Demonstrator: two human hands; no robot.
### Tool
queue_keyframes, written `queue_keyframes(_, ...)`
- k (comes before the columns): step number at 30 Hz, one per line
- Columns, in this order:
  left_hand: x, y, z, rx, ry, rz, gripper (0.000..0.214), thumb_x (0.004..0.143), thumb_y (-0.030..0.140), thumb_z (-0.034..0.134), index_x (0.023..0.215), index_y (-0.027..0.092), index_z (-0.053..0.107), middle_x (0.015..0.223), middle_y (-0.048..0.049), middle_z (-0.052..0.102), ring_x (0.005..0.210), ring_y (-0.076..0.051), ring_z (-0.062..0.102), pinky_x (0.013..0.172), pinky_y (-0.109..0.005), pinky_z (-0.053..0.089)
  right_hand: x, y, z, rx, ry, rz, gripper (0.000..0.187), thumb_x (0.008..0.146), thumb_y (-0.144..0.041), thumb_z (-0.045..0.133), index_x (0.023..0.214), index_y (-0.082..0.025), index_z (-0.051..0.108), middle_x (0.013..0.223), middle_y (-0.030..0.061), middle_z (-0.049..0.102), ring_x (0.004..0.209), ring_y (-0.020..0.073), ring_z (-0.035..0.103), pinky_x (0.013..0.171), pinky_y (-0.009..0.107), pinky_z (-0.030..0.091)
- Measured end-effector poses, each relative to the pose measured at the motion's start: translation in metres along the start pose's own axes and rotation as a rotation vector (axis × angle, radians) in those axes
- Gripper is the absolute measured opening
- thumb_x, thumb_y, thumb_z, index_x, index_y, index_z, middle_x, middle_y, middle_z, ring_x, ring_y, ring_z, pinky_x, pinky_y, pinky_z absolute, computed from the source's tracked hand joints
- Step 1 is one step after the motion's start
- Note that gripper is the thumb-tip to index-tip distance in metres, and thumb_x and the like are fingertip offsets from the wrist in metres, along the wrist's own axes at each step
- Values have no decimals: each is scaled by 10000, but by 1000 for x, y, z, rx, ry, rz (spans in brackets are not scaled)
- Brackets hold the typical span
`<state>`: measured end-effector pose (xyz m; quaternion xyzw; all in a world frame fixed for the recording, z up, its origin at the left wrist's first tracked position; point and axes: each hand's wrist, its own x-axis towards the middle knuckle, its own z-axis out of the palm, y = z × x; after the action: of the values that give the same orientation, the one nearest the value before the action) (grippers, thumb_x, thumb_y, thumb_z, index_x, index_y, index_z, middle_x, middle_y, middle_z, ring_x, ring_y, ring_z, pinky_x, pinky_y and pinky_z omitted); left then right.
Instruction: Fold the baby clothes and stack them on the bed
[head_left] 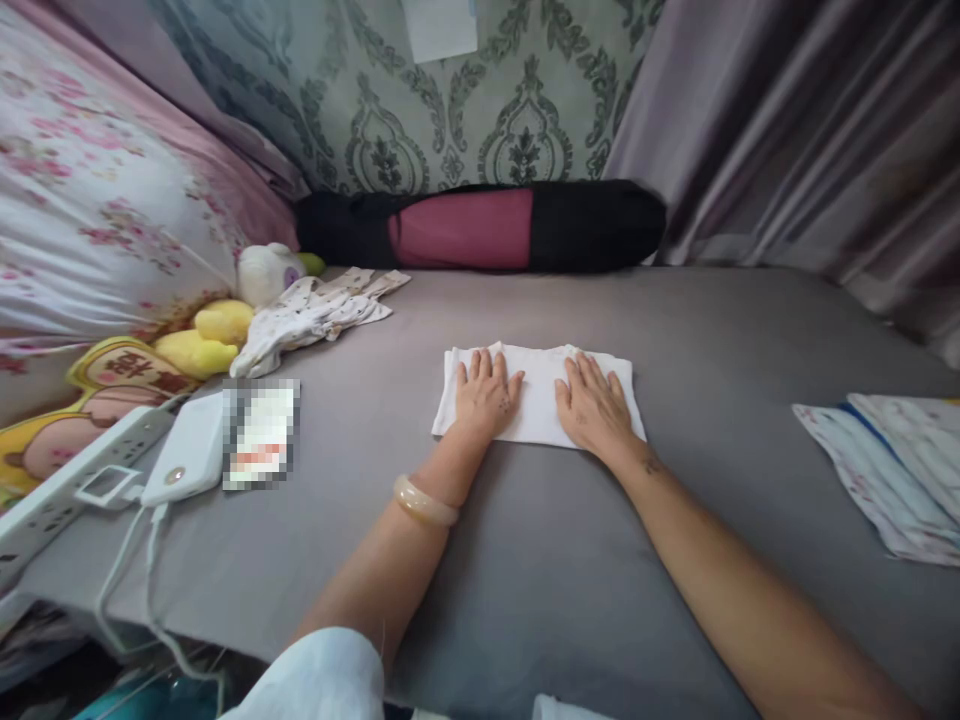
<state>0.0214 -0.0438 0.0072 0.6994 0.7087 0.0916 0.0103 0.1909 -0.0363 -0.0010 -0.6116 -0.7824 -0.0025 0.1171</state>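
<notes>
Forearms first, stretching up from the bottom edge, with a pale bangle (424, 503) on the left wrist. Both palms are down on the folded white cloth (538, 405), which lies mid-bed on the grey sheet (540, 580). The left hand (486, 395) and right hand (595, 405) sit side by side with a small gap between them, fingers splayed, gripping nothing. That reads as pressing the fold flat; another fold would call for fingertips under one edge, lifted evenly so the layers stay square. Outward now: a crumpled patterned garment (315, 310) far left, folded printed cloths (892, 470) at the right edge. Writing? A red character on the yellow cushion (127, 365), too skewed to read; the card (261, 432) beside the white charger (187, 460) is blurred out.
</notes>
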Motion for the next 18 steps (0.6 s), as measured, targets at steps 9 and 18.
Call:
queue_keyframes(9,2,-13,-5,41,54,-126,647,992,470,178,1446,65,398,1533,-190,361,1455,-305,261,1193,-488,163,1,15,-8,-29,57,151,638,996,-402,190,1455,10,354,1545,231,300,1437,325,258,1156,517,185)
queue_keyframes(18,2,-15,-6,14,-11,-158,660,980,490,188,1441,66,399,1536,-201,349,1458,-318,250,1185,-509,174,2,21,-4,-40,3,162,661,995,-426,179,1447,18,367,1543,232,304,1430,342,270,1139,514,228)
